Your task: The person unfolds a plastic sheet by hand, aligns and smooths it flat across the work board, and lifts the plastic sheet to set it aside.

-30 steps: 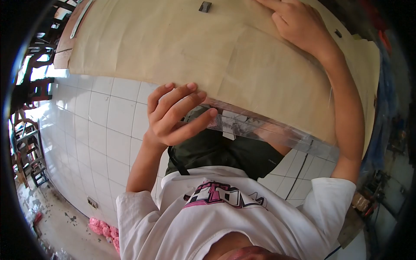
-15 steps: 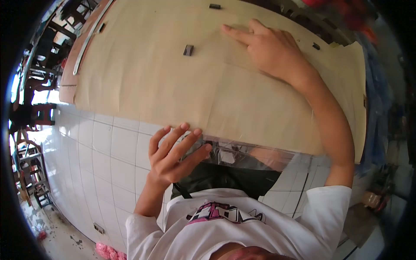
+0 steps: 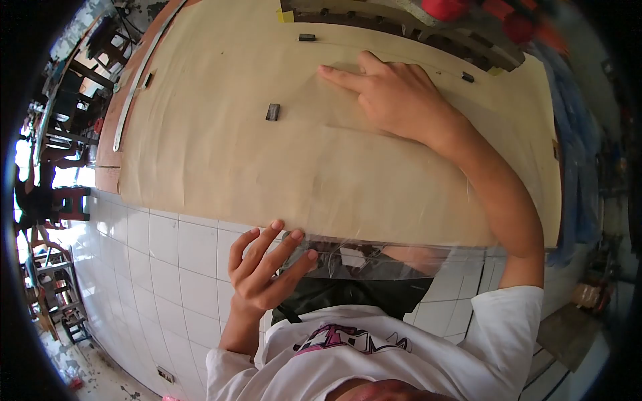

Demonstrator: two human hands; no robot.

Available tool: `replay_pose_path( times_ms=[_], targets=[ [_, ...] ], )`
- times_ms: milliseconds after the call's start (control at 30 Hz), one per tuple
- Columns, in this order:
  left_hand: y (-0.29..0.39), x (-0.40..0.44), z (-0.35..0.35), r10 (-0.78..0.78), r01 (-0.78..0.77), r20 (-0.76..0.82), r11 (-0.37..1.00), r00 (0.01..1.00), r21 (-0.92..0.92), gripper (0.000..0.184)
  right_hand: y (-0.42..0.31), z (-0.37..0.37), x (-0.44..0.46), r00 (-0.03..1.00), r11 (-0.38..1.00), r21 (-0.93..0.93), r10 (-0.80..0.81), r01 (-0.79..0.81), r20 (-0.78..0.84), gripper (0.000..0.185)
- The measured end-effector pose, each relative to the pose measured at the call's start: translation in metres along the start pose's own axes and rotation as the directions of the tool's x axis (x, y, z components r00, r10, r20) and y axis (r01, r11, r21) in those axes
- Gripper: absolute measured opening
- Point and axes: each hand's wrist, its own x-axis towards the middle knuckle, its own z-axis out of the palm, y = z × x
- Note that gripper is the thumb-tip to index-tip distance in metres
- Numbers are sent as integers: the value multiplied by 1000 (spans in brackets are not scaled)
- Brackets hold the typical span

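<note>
A large sheet of brown paper [image 3: 221,147] covers the table, creased in places. Over its near part lies clear plastic film [image 3: 374,264], whose edge hangs past the table's front. My right hand [image 3: 401,97] rests palm down on the covered surface, index finger stretched out and the others slightly bent. At the front edge, my left hand [image 3: 267,267] has its fingers spread, their tips by the paper's edge and the film's left end. Whether they press on the film is unclear. A small dark block [image 3: 272,112] sits on the paper, left of my right hand.
More dark blocks lie on the paper, one near the back [image 3: 307,38] and one to the right [image 3: 468,77]. A metal ruler [image 3: 127,107] runs along the left side. Behind stands a dark slotted piece [image 3: 401,30]. Blue plastic [image 3: 575,134] hangs at the right; stools [image 3: 70,200] stand left.
The view has tilted, so the table sits lower in the picture and more of its back edge shows. Both hands keep nearly the same places on the sheet.
</note>
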Motion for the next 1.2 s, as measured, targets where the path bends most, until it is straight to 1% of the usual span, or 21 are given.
replay_pose_path(
  times_ms=[167, 233, 367, 467, 533, 667, 733, 867, 933, 1000, 1067, 1133, 1167, 1200],
  targets=[
    [-2, 2, 0, 17, -17, -7, 1000, 1000, 3, 11, 3, 5, 0, 1000, 999, 32, -13, 14, -18, 54],
    [-5, 3, 1, 51, -50, -28, 999, 998, 9, 11, 4, 10, 0, 984, 996, -40, -80, 74, -157, 62],
    [-7, 2, 1, 59, -60, -40, 998, 997, -13, 14, 6, 12, -1, 986, 997, -37, -73, 69, -152, 63],
    [-7, 2, 0, 51, -53, -40, 998, 998, -43, 15, 5, 14, -2, 976, 995, -41, -93, 87, -196, 66],
    [-7, 0, -1, 20, -22, -29, 996, 999, -81, 9, 4, 13, -2, 983, 997, -49, -72, 65, -168, 67],
    [-10, -3, -3, 8, -10, -17, 992, 1000, -126, 11, 6, 15, -1, 974, 995, -50, -90, 81, -209, 65],
    [-12, -4, -2, 21, -27, -41, 990, 999, -138, 12, 6, 14, -1, 980, 996, -30, -84, 80, -181, 64],
    [-12, -4, -3, 19, -24, -39, 990, 999, -138, 12, 6, 14, -1, 981, 995, -50, -91, 84, -171, 62],
    [-12, 0, -5, 43, -47, -39, 992, 998, -121, 16, 3, 16, 1, 981, 989, -135, -79, 55, -179, 59],
    [-13, -1, -3, 60, -66, -62, 992, 996, -104, 20, 4, 12, 1, 987, 993, -111, -66, 50, -145, 59],
    [-12, 0, -5, 60, -64, -41, 991, 997, -116, 20, 5, 15, -1, 994, 997, -67, -55, 49, -96, 59],
    [-12, -2, 0, 69, -73, -57, 994, 996, -78, 16, 9, 14, 1, 974, 992, -25, -128, 126, -184, 60],
    [-13, -4, 4, 63, -68, -78, 995, 995, -67, 17, -9, -14, 4, 999, 1000, 7, -12, 12, 34, 53],
    [-13, -4, 7, 61, -68, -105, 996, 993, -56, 18, -9, -11, 4, 999, 1000, 14, -22, 22, 40, 53]
  ],
)
